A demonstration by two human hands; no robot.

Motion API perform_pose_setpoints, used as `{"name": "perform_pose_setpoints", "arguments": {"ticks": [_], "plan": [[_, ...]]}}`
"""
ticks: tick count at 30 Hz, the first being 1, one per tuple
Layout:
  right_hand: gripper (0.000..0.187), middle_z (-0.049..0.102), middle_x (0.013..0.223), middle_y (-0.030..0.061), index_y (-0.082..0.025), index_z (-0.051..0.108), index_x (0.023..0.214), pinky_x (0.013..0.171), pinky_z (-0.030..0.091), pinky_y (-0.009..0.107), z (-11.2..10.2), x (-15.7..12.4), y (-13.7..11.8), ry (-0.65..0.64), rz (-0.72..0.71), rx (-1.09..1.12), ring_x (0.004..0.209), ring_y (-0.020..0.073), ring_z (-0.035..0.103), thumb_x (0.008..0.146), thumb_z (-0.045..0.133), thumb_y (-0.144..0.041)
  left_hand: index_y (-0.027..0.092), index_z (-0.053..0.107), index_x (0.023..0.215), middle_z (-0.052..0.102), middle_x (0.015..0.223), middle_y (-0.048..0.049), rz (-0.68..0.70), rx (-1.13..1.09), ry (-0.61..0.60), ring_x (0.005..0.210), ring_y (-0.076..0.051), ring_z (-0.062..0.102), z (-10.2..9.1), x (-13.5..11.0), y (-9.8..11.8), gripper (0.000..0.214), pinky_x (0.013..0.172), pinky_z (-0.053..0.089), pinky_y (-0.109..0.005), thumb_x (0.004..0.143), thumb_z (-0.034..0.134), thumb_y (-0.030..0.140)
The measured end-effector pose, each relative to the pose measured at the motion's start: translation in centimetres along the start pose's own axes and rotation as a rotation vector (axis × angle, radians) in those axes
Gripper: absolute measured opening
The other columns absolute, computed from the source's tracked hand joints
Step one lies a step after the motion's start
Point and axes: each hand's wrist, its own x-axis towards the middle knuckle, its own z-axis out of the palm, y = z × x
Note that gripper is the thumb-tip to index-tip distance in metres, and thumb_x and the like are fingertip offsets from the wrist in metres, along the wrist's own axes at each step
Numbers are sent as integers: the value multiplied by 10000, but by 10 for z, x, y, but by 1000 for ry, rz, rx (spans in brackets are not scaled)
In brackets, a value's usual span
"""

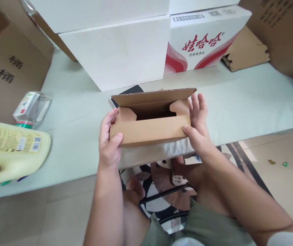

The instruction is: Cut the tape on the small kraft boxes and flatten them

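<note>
A small brown cardboard box [151, 131] is held up over the table's front edge, its opening towards me. The long top flap stands raised at the back, and two side flaps lean inward over the dark inside. My left hand [110, 140] grips the box's left end, thumb on the front face and fingers behind the side. At the right end my right hand [199, 119] holds it, thumb on the front corner and fingers stretched up along the side. What the box contains, if anything, is too dark to see. Behind it lies a dark flat device [132, 90], partly covered.
White cartons [126, 54] stand at the back of the pale green table [241, 102], one with red print [200, 44]. At left are a large brown carton [10, 68], a clear bottle [32, 107] and a yellow jug [15, 153]. A folded cardboard piece [249, 48] lies back right.
</note>
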Motion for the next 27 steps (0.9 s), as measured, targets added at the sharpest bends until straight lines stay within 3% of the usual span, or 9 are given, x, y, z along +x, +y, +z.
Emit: {"name": "perform_pose_setpoints", "arguments": {"ticks": [4,7,11,14,16,20,27], "plan": [[870,334,1708,77,-444,68,1629,1167,495,603,2,3,2,13,16,-1,1527,346,462,910,542,-570,424,678,1355,613,1500,-22,28,8,-43,1382,-333,564,-3,0,-4,666,1145,501,-478,720,832,554],[776,418,1635,82,-421,203,1566,1121,519,585,5,2,5,48,-6,11,1453,341,526,881,556,-515,457,629,1389,586,1524,-7,59,7,-52,1373,-338,574,-5,1,-7,712,1125,513,-493,716,845,543],[501,415,1641,69,-370,409,1353,1127,491,598,7,-2,10,78,-47,88,1469,338,492,891,544,-509,416,660,1357,588,1539,-13,70,52,-42,1455,-347,516,-6,3,-7,657,1206,444,-510,737,829,554],[391,380,1687,76,-326,521,1244,1179,421,643,6,-4,10,61,-48,39,1550,371,394,914,539,-535,349,764,1167,618,1518,-30,70,98,-63,1518,-362,452,-6,3,-5,446,1279,346,-540,765,796,540],[369,370,1711,69,-320,587,1228,1217,368,666,4,-5,7,61,-53,-8,1581,381,359,944,511,-543,316,785,1037,636,1492,-42,77,129,-71,1513,-377,457,-5,4,-4,334,1285,327,-571,779,773,529],[357,436,1692,60,-322,680,1218,1266,314,676,0,-4,0,72,-76,-104,1580,377,389,989,484,-512,295,775,952,655,1450,-46,98,165,-47,1482,-386,488,-3,6,-3,300,1280,331,-593,770,747,532],[365,541,1618,83,-299,737,1194,1240,406,648,-3,-3,-11,110,-73,-247,1510,364,504,1007,453,-434,292,784,948,685,1403,-40,158,214,-33,1430,-369,539,-3,9,-3,267,1271,351,-582,779,711,486]]}}
